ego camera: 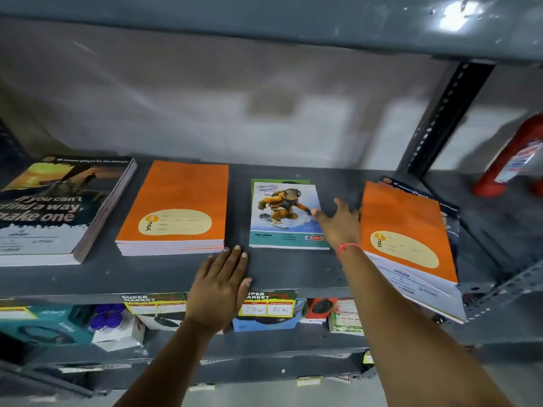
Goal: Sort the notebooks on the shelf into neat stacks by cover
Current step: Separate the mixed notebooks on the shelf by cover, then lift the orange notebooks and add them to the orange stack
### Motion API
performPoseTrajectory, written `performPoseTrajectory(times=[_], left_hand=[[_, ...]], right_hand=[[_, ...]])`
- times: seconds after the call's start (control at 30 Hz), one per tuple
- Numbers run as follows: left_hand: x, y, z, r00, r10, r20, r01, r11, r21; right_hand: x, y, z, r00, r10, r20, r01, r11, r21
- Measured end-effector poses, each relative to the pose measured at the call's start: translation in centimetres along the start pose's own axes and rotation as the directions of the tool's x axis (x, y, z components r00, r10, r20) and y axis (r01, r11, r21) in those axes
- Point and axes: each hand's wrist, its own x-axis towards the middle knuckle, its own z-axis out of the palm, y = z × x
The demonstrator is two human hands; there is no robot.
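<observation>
Orange notebook (407, 230) topped messy right pile (423, 289). Right hand (338, 224) hovered beside it, fingers (342, 205) spread, holding nothing. Left hand (219, 284) flat on shelf (293, 271). Better to grab spine, lift clean onto orange stack (176, 207).

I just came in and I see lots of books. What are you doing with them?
A person is sorting notebooks on a grey shelf. Three tidy piles lie there: dark poster covers, orange covers and snowboarder covers. At the right a mixed pile is messy, with an orange notebook on top. The left hand lies flat on the shelf. The right hand, open, reaches between the snowboarder pile and the messy pile. Neither hand holds a book.
</observation>
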Motion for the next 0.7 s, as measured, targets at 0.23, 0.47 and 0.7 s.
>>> performPoseTrajectory(times=[0.23,0.47,0.7], left_hand=[[7.6,10.6,-3.0,0.97,0.21,-0.125,-0.239,0.915,-0.326],[14.7,18.8,-1.5,0.894,-0.044,0.447,0.282,0.83,-0.481],[16.5,20.9,-0.9,0.827,-0.27,0.493,0.534,0.651,-0.539]], right_hand=[[-0.1,5.7,-5.3,0.912,0.319,-0.257,-0.351,0.932,-0.089],[-1.6,12.7,-11.3,0.869,0.452,-0.201,-0.463,0.886,-0.009],[-0.3,14.1,-12.9,0.88,0.456,-0.134,-0.459,0.888,0.004]])
